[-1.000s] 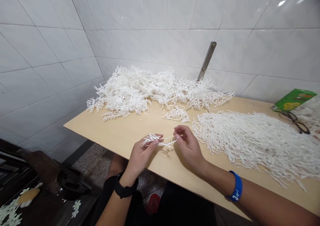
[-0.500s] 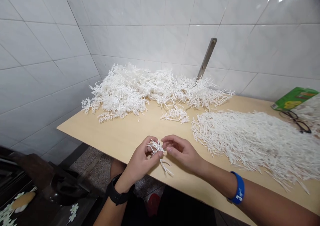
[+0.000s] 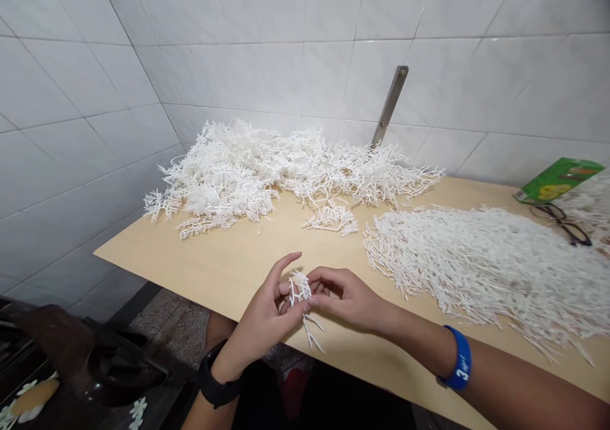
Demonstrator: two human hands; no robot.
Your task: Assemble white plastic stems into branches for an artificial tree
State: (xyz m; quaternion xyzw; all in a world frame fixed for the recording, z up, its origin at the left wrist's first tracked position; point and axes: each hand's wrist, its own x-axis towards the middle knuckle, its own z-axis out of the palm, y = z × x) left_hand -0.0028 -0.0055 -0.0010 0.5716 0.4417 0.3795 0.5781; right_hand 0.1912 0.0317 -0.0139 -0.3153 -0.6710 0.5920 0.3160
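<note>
Just above the near edge of the desk (image 3: 229, 262), the left hand (image 3: 267, 315) and the right hand (image 3: 350, 300) meet fingertip to fingertip, both pinching one small white plastic sprig (image 3: 301, 296). The left grips it with thumb and lower fingers while the forefinger stands free; the right closes on its other side. A few thin prongs of the sprig hang down below the hands.

It looks almost weightless, thin and springy, with slender branches that would likely bend or snap if twisted hard. The sound place to hold seems to be the thicker stem where the branches join, not the fine tips.

Just beyond the right hand spreads a flat heap of straight white sticks (image 3: 481, 265). Farther off, past both hands, one loose cluster (image 3: 331, 217) lies alone, and behind it a tangled pile of branched pieces (image 3: 267, 166) runs along the tiled wall. A metal bracket (image 3: 389, 103) leans against the wall behind that pile. Far to the right of the hands lie spectacles (image 3: 562, 223) and a green packet (image 3: 557, 179).
</note>
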